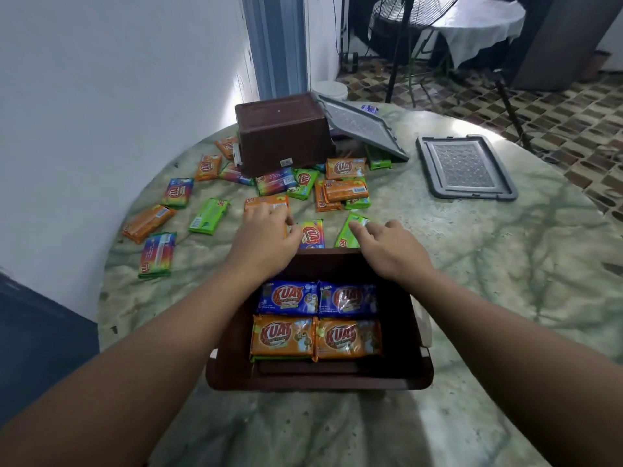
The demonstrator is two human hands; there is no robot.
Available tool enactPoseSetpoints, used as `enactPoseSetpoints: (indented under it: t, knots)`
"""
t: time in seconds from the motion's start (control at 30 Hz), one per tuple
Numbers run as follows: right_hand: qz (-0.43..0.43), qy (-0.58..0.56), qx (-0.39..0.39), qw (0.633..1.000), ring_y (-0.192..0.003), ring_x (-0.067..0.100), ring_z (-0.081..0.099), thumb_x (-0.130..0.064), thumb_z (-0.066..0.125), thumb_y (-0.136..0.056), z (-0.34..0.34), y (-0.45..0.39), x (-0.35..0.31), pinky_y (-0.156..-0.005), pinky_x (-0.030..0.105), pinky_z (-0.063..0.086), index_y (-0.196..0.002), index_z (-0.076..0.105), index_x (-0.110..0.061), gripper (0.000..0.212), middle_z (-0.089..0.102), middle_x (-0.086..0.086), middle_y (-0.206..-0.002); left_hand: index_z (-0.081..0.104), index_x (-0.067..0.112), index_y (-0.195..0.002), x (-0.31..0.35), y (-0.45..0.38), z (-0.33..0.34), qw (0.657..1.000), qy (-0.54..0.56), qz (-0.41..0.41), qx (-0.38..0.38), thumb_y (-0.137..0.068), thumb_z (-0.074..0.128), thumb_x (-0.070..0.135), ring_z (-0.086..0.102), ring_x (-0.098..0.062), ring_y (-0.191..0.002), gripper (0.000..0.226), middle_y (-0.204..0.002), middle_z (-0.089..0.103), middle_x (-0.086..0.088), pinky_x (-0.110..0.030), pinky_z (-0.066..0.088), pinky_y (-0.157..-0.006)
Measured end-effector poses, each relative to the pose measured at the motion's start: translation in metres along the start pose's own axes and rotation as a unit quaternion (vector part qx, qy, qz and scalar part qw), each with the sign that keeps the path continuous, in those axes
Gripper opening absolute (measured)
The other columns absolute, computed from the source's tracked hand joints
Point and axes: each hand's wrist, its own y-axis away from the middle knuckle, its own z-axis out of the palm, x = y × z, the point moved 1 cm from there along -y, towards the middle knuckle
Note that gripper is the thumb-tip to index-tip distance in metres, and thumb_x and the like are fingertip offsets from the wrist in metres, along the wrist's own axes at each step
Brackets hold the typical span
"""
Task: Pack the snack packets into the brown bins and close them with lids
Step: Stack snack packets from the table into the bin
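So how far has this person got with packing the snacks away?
Early on. Done: the near brown bin holds four visible packets, two blue and two orange. In hand: the left hand reaches an orange packet, the right hand a green packet. Left: many loose packets, the upside-down second bin, and both grey lids still off.

Glossy packets (283, 335); seemingly marble table (505, 264)

one head-worn wide-angle view looks forward and down along both forearms. the left hand (266, 235) and right hand (391, 246) sit mid-frame, the open brown bin (232, 358) close beneath them, the room's floor far beyond.
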Motion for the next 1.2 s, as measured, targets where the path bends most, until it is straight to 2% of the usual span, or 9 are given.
enactPoseSetpoints:
  t: [0.17, 0.3, 0.4, 0.53, 0.7, 0.83, 0.97, 1.07, 1.2]
  knots:
    - [-0.003, 0.016, -0.065, 0.998, -0.107, 0.029, 0.061, -0.026, 0.051, -0.102, -0.002, -0.052, -0.012, -0.085, 0.034, 0.047, -0.123, 0.068, -0.017, 0.028, 0.067, 0.013, -0.124, 0.069, 0.024, -0.098, 0.013, -0.051, 0.007, 0.991, -0.005, 0.049, -0.126, -0.096, 0.056, 0.02, 0.061, -0.013, -0.085, 0.015, -0.099, 0.065, 0.003, -0.032, 0.051, -0.069]
    - [-0.028, 0.111, -0.117, 0.986, -0.111, 0.03, 0.06, -0.001, 0.052, -0.089, 0.003, -0.084, -0.011, -0.077, 0.029, 0.044, -0.13, 0.064, -0.027, 0.05, 0.062, 0.012, -0.132, 0.07, 0.031, -0.109, 0.014, -0.08, 0.028, 0.969, -0.085, 0.087, -0.216, -0.095, 0.057, 0.012, 0.063, -0.018, -0.095, 0.027, -0.113, 0.066, 0.002, -0.037, 0.056, -0.076]
    - [-0.066, 0.225, -0.162, 0.959, -0.124, 0.033, 0.054, 0.003, 0.054, -0.088, 0.008, -0.104, -0.008, -0.09, 0.037, 0.05, -0.144, 0.051, -0.035, 0.067, 0.053, 0.014, -0.141, 0.062, 0.033, -0.129, 0.015, -0.095, 0.048, 0.937, -0.178, 0.151, -0.26, -0.093, 0.058, 0.002, 0.058, -0.024, -0.111, 0.048, -0.126, 0.06, -0.002, -0.034, 0.045, -0.076]
    - [-0.112, 0.36, -0.183, 0.908, -0.142, 0.04, 0.032, -0.008, 0.064, -0.093, 0.018, -0.115, -0.002, -0.107, 0.05, 0.046, -0.155, 0.029, -0.047, 0.082, 0.028, 0.018, -0.156, 0.043, 0.036, -0.148, 0.012, -0.102, 0.066, 0.886, -0.289, 0.249, -0.265, -0.094, 0.062, 0.006, 0.045, -0.029, -0.128, 0.065, -0.14, 0.049, -0.007, -0.042, 0.046, -0.097]
    - [-0.127, 0.415, -0.188, 0.881, -0.142, 0.041, 0.028, -0.024, 0.068, -0.095, 0.033, -0.125, 0.003, -0.104, 0.05, 0.049, -0.154, 0.025, -0.049, 0.077, 0.02, 0.019, -0.156, 0.036, 0.037, -0.148, -0.002, -0.106, 0.09, 0.843, -0.362, 0.28, -0.282, -0.091, 0.067, 0.015, 0.032, -0.034, -0.138, 0.068, -0.152, 0.035, -0.01, -0.051, 0.041, -0.105]
    - [-0.159, 0.435, -0.156, 0.872, -0.146, 0.04, 0.027, -0.021, 0.071, -0.092, 0.032, -0.131, -0.001, -0.11, 0.051, 0.043, -0.152, 0.033, -0.039, 0.073, 0.014, 0.018, -0.163, 0.035, 0.033, -0.146, -0.004, -0.112, 0.094, 0.846, -0.363, 0.295, -0.255, -0.087, 0.074, 0.021, 0.034, -0.033, -0.135, 0.071, -0.15, 0.036, -0.01, -0.048, 0.041, -0.104]
    - [-0.153, 0.371, -0.119, 0.908, -0.137, 0.033, 0.046, -0.05, 0.074, -0.087, 0.029, -0.132, 0.001, -0.116, 0.049, 0.037, -0.149, 0.033, -0.02, 0.08, 0.047, 0.013, -0.149, 0.041, 0.027, -0.133, -0.01, -0.116, 0.09, 0.9, -0.275, 0.249, -0.231, -0.07, 0.078, 0.058, 0.042, -0.028, -0.129, 0.079, -0.136, 0.047, -0.005, -0.043, 0.035, -0.108]
    - [-0.148, 0.295, -0.086, 0.94, -0.112, 0.032, 0.062, -0.067, 0.071, -0.08, 0.022, -0.128, 0.001, -0.09, 0.041, 0.052, -0.141, 0.035, -0.02, 0.086, 0.057, 0.009, -0.128, 0.041, 0.024, -0.122, -0.015, -0.112, 0.08, 0.953, -0.158, 0.173, -0.191, -0.07, 0.076, 0.058, 0.05, -0.024, -0.112, 0.071, -0.122, 0.053, -0.002, -0.039, 0.044, -0.094]
    - [-0.162, 0.264, -0.024, 0.95, -0.105, 0.033, 0.06, -0.072, 0.064, -0.075, 0.013, -0.113, -0.008, -0.07, 0.038, 0.049, -0.136, 0.037, -0.024, 0.082, 0.051, 0.008, -0.126, 0.04, 0.02, -0.132, -0.017, -0.103, 0.053, 0.976, -0.14, 0.112, -0.123, -0.073, 0.071, 0.062, 0.056, -0.026, -0.102, 0.079, -0.114, 0.054, -0.003, -0.04, 0.046, -0.079]
